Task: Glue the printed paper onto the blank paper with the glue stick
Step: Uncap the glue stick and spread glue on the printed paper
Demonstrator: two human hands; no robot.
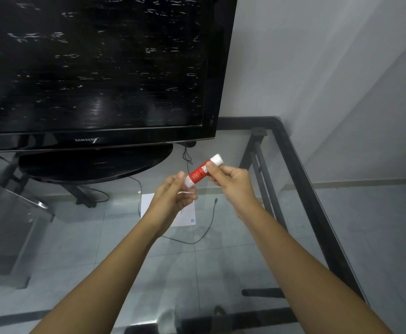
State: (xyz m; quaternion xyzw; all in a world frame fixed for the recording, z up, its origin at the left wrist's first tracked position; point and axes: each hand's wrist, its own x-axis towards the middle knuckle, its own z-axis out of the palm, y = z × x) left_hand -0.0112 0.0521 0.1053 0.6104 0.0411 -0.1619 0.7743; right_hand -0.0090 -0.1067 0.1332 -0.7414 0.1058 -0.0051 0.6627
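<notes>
A red and white glue stick (pixel 200 173) is held in the air above the glass table, tilted up to the right. My right hand (pixel 233 183) grips its upper part between thumb and fingers. My left hand (pixel 173 196) pinches its lower white end. Below the hands a white sheet of paper (pixel 186 216) lies flat on the glass, with a small blue logo at its near right corner; my left hand hides most of it. Whether it is the printed or the blank paper I cannot tell.
A large black television (pixel 96 68) on an oval stand (pixel 93 167) fills the back left. The glass table (pixel 221 273) has a black metal frame (pixel 300 174) along its right edge. A thin black cable (pixel 206 227) runs beneath the glass by the paper.
</notes>
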